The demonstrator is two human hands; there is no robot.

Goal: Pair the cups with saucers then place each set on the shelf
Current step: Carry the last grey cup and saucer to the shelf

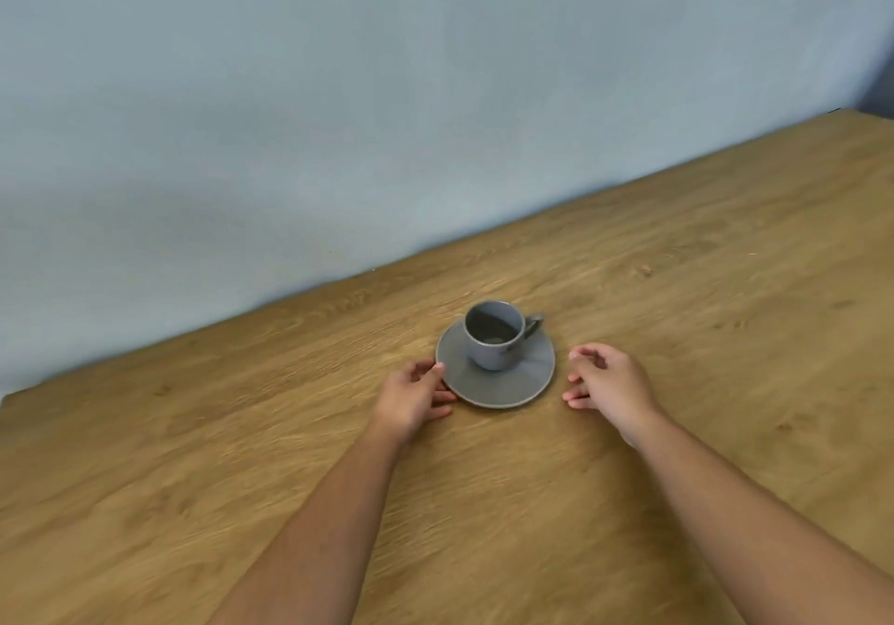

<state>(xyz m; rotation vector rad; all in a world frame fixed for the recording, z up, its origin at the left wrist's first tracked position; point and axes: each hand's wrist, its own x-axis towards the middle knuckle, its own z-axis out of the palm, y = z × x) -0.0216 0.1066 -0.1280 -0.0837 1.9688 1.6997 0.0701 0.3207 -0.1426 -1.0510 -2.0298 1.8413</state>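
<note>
as we look down from the head camera, the only view we have, a grey cup (493, 334) stands upright on a grey saucer (503, 385), a little off the saucer's centre toward its far left, with its handle pointing to the right. the pair rests on a wooden table (677, 334) that meets a pale blue wall (338, 92) behind it. our two bare forearms reach in from the bottom edge of the view, one on each side of the saucer. our left hand (411, 394) is loosely curled and partly open, its thumb and fingertips touching the saucer's left rim, though it has not closed around anything. our right hand (612, 382) is also partly open with the fingers relaxed, resting near the saucer's right edge but apart from it, holding nothing. no shelf shows anywhere in this view, and no other cups or saucers are visible. we judge that this cup is already paired with its saucer, so the step in hand is picking up the set. the next move likely calls for both hands to slip fingers under opposite sides of the rim, lift it level so the cup does not slide, and carry it to the shelf, wherever that lies out of sight.
</note>
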